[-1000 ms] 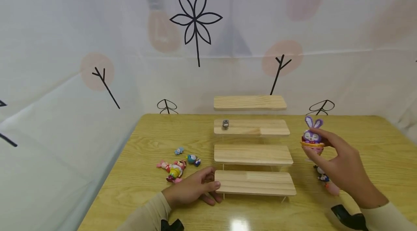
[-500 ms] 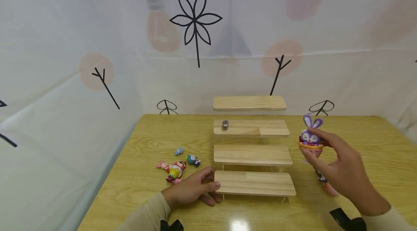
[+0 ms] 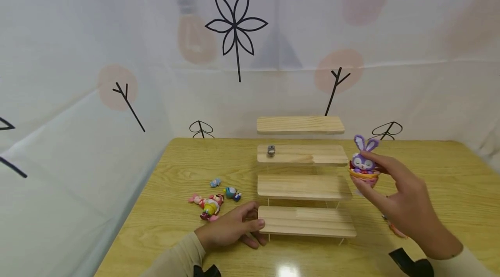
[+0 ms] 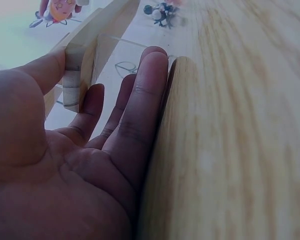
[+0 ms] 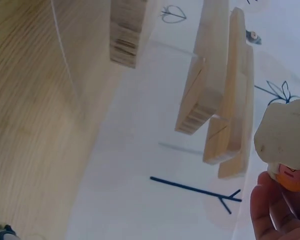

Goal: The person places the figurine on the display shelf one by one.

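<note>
My right hand pinches a purple bunny figurine sitting in an orange and pink cup, held up just right of the tiered display stand. The right wrist view shows the figurine's pale scalloped base from below. With my left hand I grip the left end of the stand's lowest wooden shelf, thumb on top. Its end sits between thumb and index finger in the left wrist view, the other fingers close over the tabletop. A small grey figurine stands on the third shelf up.
Left of the stand lie a figurine in yellow, a teal figurine and a small blue one. Partly behind my right hand, a pinkish figurine lies on the wooden table. A printed cloth hangs behind.
My right hand has moved left with the bunny figurine, closer to the stand, covering more of the figurines lying below it. The left hand keeps its grip on the lowest shelf.
</note>
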A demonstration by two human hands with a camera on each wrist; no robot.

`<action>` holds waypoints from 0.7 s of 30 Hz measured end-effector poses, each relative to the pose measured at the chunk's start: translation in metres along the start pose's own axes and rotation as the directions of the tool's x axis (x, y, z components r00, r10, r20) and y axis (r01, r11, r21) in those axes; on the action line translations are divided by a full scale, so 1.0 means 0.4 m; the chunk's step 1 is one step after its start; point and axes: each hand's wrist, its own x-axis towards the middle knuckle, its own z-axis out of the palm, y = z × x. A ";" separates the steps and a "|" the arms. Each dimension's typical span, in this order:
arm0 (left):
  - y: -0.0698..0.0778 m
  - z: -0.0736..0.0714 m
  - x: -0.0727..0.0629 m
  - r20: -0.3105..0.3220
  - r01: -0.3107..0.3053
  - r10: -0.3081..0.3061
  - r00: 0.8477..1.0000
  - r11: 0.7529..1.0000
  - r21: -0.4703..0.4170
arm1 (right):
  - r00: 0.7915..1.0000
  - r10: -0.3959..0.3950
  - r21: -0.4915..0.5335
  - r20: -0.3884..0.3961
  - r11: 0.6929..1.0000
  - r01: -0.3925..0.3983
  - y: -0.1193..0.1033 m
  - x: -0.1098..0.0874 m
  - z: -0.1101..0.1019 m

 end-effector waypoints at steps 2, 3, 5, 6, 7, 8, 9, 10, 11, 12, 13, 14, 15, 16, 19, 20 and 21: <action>0.000 0.001 0.000 0.002 0.000 0.000 1.000 1.000 -0.001 | 1.000 -0.018 0.009 0.003 1.000 0.018 -0.006 0.007 0.003; 0.000 0.001 0.000 0.002 0.000 0.000 1.000 1.000 -0.002 | 1.000 -0.017 0.014 0.011 1.000 0.017 -0.009 0.010 0.004; -0.001 0.002 0.001 -0.002 0.000 0.000 1.000 1.000 -0.004 | 0.999 -0.032 0.015 0.014 0.999 0.032 -0.013 0.017 0.008; -0.002 0.001 0.001 -0.005 0.000 0.000 1.000 1.000 -0.004 | 0.999 -0.021 0.013 0.026 1.000 0.020 -0.016 0.019 0.010; -0.001 0.001 0.001 -0.008 0.001 -0.001 1.000 1.000 -0.002 | 0.999 -0.013 0.011 0.036 1.000 0.012 -0.019 0.021 0.012; 0.000 0.001 0.000 -0.010 0.002 -0.002 1.000 1.000 -0.001 | 0.999 -0.004 0.012 0.043 1.000 0.004 -0.022 0.023 0.014; 0.000 0.001 0.000 -0.010 0.003 -0.003 1.000 1.000 0.001 | 0.999 0.001 0.011 0.049 1.000 -0.002 -0.025 0.025 0.016; -0.001 0.001 0.001 -0.010 0.004 -0.004 1.000 1.000 0.003 | 0.999 -0.002 0.012 0.052 1.000 0.002 -0.028 0.028 0.019; -0.001 0.001 0.001 -0.009 0.003 -0.003 1.000 1.000 0.002 | 0.999 -0.007 0.011 0.053 1.000 0.006 -0.031 0.031 0.023; -0.002 0.001 0.001 -0.008 0.004 -0.004 1.000 1.000 0.002 | 0.998 -0.005 0.013 0.058 1.000 0.004 -0.034 0.034 0.026; -0.003 0.002 0.001 -0.006 0.005 -0.005 1.000 1.000 0.001 | 0.998 -0.011 0.016 0.058 1.000 0.010 -0.038 0.038 0.030; -0.004 0.002 0.001 -0.006 0.005 -0.005 1.000 1.000 0.001 | 0.998 -0.011 0.022 0.059 1.000 0.010 -0.041 0.043 0.035; -0.005 0.002 0.000 -0.009 0.005 -0.005 1.000 1.000 0.002 | 0.998 -0.019 0.026 0.058 0.999 0.018 -0.045 0.049 0.039; -0.005 0.001 0.000 -0.011 0.006 -0.006 1.000 1.000 0.003 | 0.998 -0.022 0.033 0.061 0.999 0.020 -0.048 0.054 0.044; -0.006 0.001 -0.001 -0.019 0.011 -0.011 1.000 1.000 0.004 | 0.998 -0.026 0.061 0.063 0.998 0.022 -0.058 0.070 0.056; -0.006 0.000 -0.002 -0.022 0.012 -0.012 1.000 1.000 0.004 | 0.998 -0.026 0.070 0.066 0.997 0.021 -0.061 0.075 0.060; -0.006 0.000 -0.002 -0.023 0.013 -0.013 1.000 1.000 0.003 | 0.997 -0.026 0.076 0.067 0.997 0.021 -0.063 0.079 0.063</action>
